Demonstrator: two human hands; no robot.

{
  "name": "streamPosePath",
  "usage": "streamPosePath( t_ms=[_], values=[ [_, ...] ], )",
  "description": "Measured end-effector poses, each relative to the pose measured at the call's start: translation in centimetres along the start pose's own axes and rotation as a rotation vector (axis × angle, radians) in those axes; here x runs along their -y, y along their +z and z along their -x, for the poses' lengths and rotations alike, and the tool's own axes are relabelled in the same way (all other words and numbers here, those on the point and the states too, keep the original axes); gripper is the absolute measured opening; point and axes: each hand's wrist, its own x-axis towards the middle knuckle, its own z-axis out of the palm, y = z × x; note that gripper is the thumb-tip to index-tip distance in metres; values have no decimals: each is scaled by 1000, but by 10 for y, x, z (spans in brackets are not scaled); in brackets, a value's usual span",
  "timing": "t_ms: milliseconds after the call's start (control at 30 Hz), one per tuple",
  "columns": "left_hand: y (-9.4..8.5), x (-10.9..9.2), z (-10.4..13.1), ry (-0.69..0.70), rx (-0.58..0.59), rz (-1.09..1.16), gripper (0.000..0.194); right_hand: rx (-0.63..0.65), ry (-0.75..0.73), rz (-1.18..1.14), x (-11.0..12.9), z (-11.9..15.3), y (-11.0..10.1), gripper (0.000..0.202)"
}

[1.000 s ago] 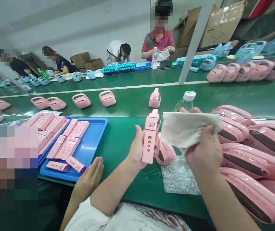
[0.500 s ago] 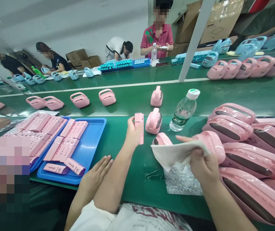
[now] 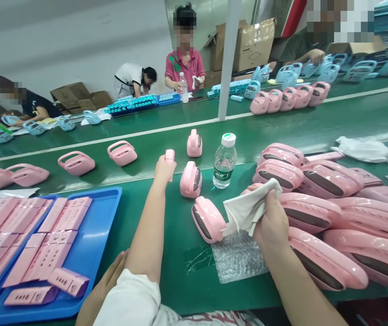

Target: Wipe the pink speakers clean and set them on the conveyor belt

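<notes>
My left hand is stretched far forward over the green belt and grips a pink device upright near the belt's edge. My right hand clutches a white cloth close to me. Just left of the cloth lies a pink handled unit on its side, above a sheet of bubble wrap. Another upright pink unit stands beside my left hand.
A water bottle stands mid-table. Several pink units are piled at the right. A blue tray of pink panels sits at the left, with another person's hand beside it. Workers stand across the far belt.
My left hand has reached forward and away with the pink device. My right hand lowered the cloth and bunched it. The view has shifted right.
</notes>
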Motion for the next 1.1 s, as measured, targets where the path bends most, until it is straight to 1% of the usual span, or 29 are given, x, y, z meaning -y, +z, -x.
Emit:
streamPosePath(
  t_ms=[67,133,200,267,333,400,467,500,533,567,600,667,733,767,833,867,933,1000,1033,1100],
  values=[
    [7,4,-8,-18,82,-91,49,-9,51,-50,1,-2,0,51],
    [15,10,-12,-37,186,-178,46,-6,72,-91,1,-2,0,46],
    [21,16,-13,-41,299,-245,36,12,75,-108,1,0,0,42],
    [22,20,-13,-34,421,-278,28,26,68,-105,1,2,0,39],
    [18,22,-15,-34,539,-282,25,36,66,-87,1,4,0,37],
    [8,20,-19,-53,634,-283,26,39,71,-58,1,5,0,37],
    [-2,15,-26,-83,698,-298,31,38,80,-43,1,5,0,37],
    [-7,11,-30,-91,711,-311,34,31,84,-46,1,5,0,37],
    [-10,6,-36,-89,702,-324,37,22,87,-55,1,4,-1,37],
    [-11,-1,-42,-71,668,-333,40,13,92,-61,0,3,-1,36],
    [-9,-8,-49,-35,611,-335,44,4,100,-61,-1,2,-2,36],
    [1,-27,-63,78,466,-306,53,-12,119,-31,-4,1,-3,36],
    [20,-49,-76,196,345,-242,58,-24,118,11,-5,1,-3,36],
    [31,-59,-83,236,305,-206,59,-30,107,30,-5,1,-2,36],
    [55,-76,-94,269,260,-135,56,-38,76,67,-4,0,-1,35],
    [65,-82,-99,270,247,-100,51,-39,64,85,-3,0,-1,35],
    [80,-87,-107,258,226,-20,36,-18,74,122,-3,0,-3,38],
    [84,-86,-112,242,197,72,26,-11,112,147,-6,1,-7,39],
    [81,-83,-114,232,176,119,24,-21,133,153,-10,1,-9,40],
    [66,-75,-113,219,125,213,23,-53,154,152,-18,3,-11,43]
  ],
)
